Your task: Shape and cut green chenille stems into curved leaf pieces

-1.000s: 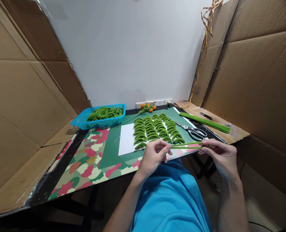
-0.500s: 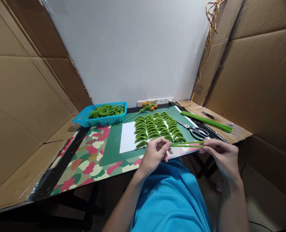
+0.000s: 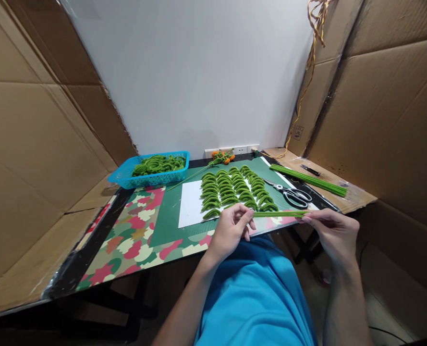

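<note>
Between my two hands a pair of green pipe cleaners (image 3: 278, 214) is stretched level over the table's front edge. My left hand (image 3: 233, 228) pinches one end between thumb and fingers. At the other end my right hand (image 3: 330, 230) closes thumb and fingertips on the stems. Just beyond them, rows of curled green pipe cleaner pieces (image 3: 228, 187) lie on a white sheet (image 3: 189, 206). Black-handled scissors (image 3: 292, 193) rest to the right of the rows, blades toward them.
A blue basket (image 3: 155, 181) with green curled pieces stands at the back left. An orange-and-green pipe cleaner flower (image 3: 223, 156) lies by the wall sockets (image 3: 241, 151). A bundle of straight green pipe cleaners (image 3: 309, 180) and a black-handled knife (image 3: 310, 170) are at right. Cardboard walls (image 3: 389, 105) flank the table.
The two stems, spread apart before, now lie close together in one line. My right hand has shifted slightly to the right; my left hand has hardly moved.
</note>
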`<state>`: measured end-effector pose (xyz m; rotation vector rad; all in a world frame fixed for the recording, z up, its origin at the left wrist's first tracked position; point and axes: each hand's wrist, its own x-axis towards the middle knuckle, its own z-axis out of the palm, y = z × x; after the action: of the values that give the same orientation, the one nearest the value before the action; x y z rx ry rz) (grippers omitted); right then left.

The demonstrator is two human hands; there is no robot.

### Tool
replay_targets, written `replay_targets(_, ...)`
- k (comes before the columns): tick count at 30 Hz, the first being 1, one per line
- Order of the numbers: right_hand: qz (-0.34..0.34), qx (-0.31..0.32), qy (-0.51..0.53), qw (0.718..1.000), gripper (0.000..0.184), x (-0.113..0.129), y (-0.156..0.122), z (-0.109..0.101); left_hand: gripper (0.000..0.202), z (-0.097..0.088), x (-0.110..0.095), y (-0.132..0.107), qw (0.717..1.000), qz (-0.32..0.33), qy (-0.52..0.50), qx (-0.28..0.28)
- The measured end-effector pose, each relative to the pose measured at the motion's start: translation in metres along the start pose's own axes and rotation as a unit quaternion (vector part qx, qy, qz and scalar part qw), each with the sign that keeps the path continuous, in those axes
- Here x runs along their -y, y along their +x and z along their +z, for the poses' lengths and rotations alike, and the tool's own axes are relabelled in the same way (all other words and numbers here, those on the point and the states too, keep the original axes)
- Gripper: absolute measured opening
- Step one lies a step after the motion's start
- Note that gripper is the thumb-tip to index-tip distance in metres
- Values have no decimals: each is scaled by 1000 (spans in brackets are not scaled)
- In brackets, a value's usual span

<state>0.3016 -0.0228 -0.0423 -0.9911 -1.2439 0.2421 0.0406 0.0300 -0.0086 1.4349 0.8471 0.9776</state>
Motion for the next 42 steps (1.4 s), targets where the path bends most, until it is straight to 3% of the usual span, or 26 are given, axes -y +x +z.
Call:
replay_targets(3,-18,-34,-9,999,8,1,-1,5,47,0,0,0,1000,2,3,-4)
replay_targets(9,-21,10,37,999,7,4,0,6,50,0,0,0,1000,4,-2,0)
replay_targets(17,-4,13,33,999,7,2,1,4,47,0,1,0,1000,5,5,-8)
replay_targets(23,14,-48,50,998,20,0,-2,7,52,1,2,0,1000,9,6,-13)
replay_targets(27,8,-70,35,997,17,2,-3,8,48,2,2,-1,999,19,12,-36)
replay_targets(34,36,-9,111,993,21,-5,-1,7,45,1,2,-2,999,11,18,-29)
replay_targets(42,66,2,134,989,22,-10,2,0,49,0,3,-2,999,19,22,-15)
